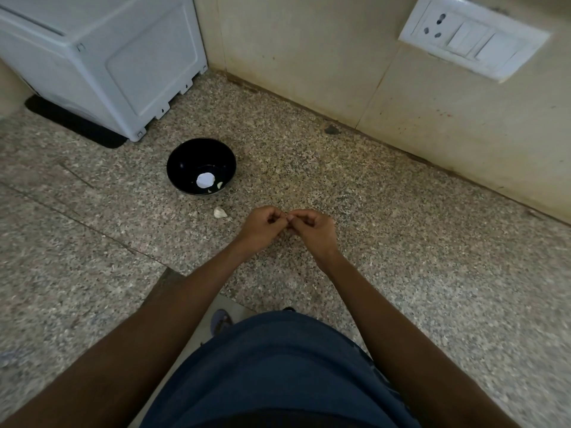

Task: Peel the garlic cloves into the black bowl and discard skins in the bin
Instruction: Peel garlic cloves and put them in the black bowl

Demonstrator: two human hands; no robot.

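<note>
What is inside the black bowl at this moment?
The round black bowl holds a white round patch, perhaps a label or glare, and two small pale peeled garlic cloves beside it. Nothing is covered.

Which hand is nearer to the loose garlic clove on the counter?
Left. The left hand is just right of the garlic clove, apart from it. The right hand is farther right, beyond the left, fingertips meeting it.

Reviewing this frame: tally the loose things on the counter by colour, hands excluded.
Black: 1, the bowl
White or pale: 4, the round white piece and two peeled cloves in the bowl, plus the unpeeled clove on the counter
Total: 5
Whatever the hands pinch is hidden, so uncounted.
</note>
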